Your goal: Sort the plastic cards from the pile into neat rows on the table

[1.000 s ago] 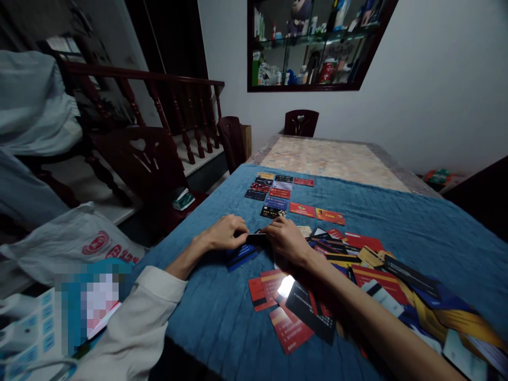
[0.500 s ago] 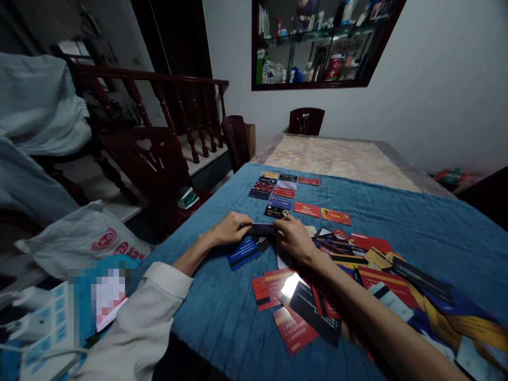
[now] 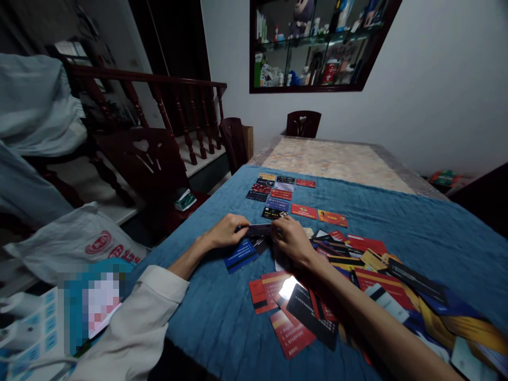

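Head view: I've got both hands clamped on a dark card [image 3: 260, 229], left hand [image 3: 229, 230] at one end, right hand [image 3: 292, 241] at the other, over the blue cloth [image 3: 397, 211] on the surface [image 3: 329, 153]; too dim to say if it's one card or several. Partway, I'd judge: laid-out cards [image 3: 281, 193] in rough rows beyond, bigger loose heap [image 3: 384, 280] at right not yet arranged. Containers: wall cabinet [image 3: 305, 91] holds bottles, red jar [image 3: 329, 71]; plastic bag [image 3: 67, 238] at left, contents hidden
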The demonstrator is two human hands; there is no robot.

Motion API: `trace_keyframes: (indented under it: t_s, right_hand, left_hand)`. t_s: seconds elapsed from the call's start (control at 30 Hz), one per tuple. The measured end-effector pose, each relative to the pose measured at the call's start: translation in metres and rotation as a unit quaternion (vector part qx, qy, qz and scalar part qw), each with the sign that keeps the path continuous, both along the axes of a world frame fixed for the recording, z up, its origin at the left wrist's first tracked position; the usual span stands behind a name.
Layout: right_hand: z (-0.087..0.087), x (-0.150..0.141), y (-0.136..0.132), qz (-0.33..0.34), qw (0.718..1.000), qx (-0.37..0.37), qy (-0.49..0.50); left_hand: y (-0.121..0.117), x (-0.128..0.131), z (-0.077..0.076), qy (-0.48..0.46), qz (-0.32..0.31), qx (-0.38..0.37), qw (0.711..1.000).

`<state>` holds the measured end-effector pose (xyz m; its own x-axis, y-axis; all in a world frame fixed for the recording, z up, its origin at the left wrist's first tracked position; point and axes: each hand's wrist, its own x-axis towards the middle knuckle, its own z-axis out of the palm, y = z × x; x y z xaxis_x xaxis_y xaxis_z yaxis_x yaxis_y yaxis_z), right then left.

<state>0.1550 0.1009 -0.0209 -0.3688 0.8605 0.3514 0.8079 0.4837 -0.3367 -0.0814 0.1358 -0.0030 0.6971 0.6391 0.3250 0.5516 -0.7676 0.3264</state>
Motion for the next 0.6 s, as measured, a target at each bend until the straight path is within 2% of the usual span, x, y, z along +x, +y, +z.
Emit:
trace_keyframes:
  t_s: [0.37,0.47,0.6]
  right_hand:
    - [0.009,-0.006,0.003,0.014,0.993,0.030,0.114]
    - [0.018,-0.011,0.008,0.015,0.995,0.042,0.092]
    - [0.033,-0.019,0.014,0.023,0.997,0.070,0.013]
  left_hand:
    - [0.001,0.000,-0.001,-0.014,-0.007,-0.009,1.000]
    - [0.001,0.000,-0.001,-0.022,-0.003,0.001,1.000]
    - [0.002,-0.001,-0.001,-0.080,0.031,0.012,0.996]
